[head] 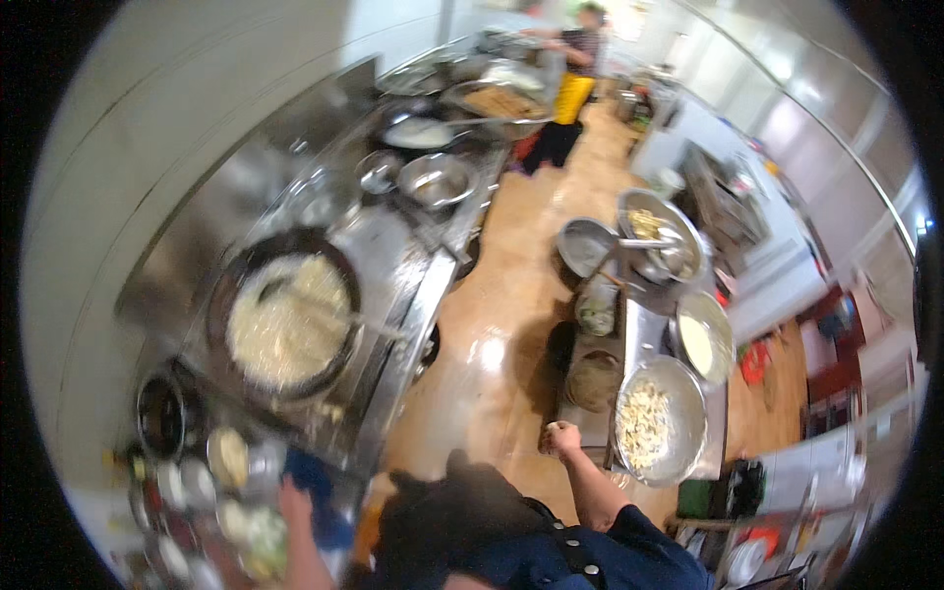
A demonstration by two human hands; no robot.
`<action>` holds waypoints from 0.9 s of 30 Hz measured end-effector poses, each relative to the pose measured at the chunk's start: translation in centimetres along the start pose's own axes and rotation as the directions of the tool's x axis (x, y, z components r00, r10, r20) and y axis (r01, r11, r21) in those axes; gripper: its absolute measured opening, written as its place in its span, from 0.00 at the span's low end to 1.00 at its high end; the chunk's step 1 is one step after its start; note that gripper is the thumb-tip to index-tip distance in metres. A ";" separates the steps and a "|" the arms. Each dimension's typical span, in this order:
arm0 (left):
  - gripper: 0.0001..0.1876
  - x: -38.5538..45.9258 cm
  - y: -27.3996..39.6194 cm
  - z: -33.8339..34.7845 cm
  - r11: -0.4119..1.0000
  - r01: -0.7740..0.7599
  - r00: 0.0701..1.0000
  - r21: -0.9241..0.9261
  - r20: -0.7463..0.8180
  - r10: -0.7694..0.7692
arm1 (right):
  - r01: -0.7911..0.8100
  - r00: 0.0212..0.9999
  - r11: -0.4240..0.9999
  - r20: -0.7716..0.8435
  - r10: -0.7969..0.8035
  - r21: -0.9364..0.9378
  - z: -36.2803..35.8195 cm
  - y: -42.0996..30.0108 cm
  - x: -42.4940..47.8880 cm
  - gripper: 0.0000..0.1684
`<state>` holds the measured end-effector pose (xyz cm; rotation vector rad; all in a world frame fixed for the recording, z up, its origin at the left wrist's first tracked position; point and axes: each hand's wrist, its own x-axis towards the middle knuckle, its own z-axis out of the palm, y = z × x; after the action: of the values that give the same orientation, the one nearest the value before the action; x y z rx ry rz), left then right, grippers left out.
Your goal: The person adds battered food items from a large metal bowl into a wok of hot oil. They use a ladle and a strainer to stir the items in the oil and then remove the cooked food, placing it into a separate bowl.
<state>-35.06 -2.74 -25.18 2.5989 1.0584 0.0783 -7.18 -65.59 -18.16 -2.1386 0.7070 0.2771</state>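
My left hand (296, 498), blurred, is at the lower left against a dark blue cloth (318, 487); whether its fingers grip the cloth is unclear. Just beyond, a large wok (221, 317) on the steel stove holds pale, bubbling food (287, 332), with a ladle (369, 324) resting in it, its handle towards the aisle. My right hand (562, 438) is over the aisle with its fingers curled in, and I see nothing plainly held. To its right, a large steel bowl (686, 420) of chopped pale pieces (645, 424) sits on a low steel table.
Bowls of ingredients (228, 456) crowd the counter at lower left. A basin of pale yellow liquid (696, 343) and another with a ladle (664, 221) stand along the right-hand table. Down the wet tiled aisle (494, 295), a person in a yellow apron (574, 96) works at the far stove.
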 end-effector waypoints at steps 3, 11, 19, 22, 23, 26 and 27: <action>0.32 1.5 10.8 -9.2 0.987 0.104 0.939 0.123 0.316 -0.138 | 0.140 0.990 0.983 0.050 -0.135 -0.117 -0.8 7.5 4.0 0.14; 0.29 -1.3 7.0 -4.8 0.941 0.196 0.914 0.275 0.297 -0.277 | -0.173 0.938 0.917 0.345 0.041 0.359 -0.6 13.7 10.6 0.09; 0.27 -2.6 11.9 -7.7 0.904 0.082 0.984 0.419 0.112 -0.141 | -0.196 0.936 0.915 0.347 0.067 0.353 -0.9 13.4 11.6 0.08; 0.39 -2.7 13.0 -6.2 0.930 -0.063 0.976 0.363 0.219 -0.019 | -0.129 0.940 0.933 0.340 0.007 0.336 -2.8 16.3 14.0 0.07; 0.42 -2.4 13.7 -6.1 0.929 -0.081 0.962 0.361 0.273 -0.022 | -0.126 0.945 0.932 0.328 0.009 0.339 -2.7 16.3 14.0 0.08; 0.33 -1.6 11.4 -3.6 0.876 -0.019 0.959 0.482 0.258 -0.121 | -0.186 0.950 0.920 0.302 0.078 0.346 -1.4 12.8 10.8 0.09; 0.29 -1.1 12.3 -3.6 0.877 -0.082 0.969 0.474 0.244 -0.041 | -0.154 0.963 0.935 0.261 0.069 0.319 -2.3 13.3 10.9 0.10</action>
<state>-28.31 -10.71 -17.76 2.9468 1.0622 -0.5639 -6.06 -78.11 -30.18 -1.7056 0.6787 0.4416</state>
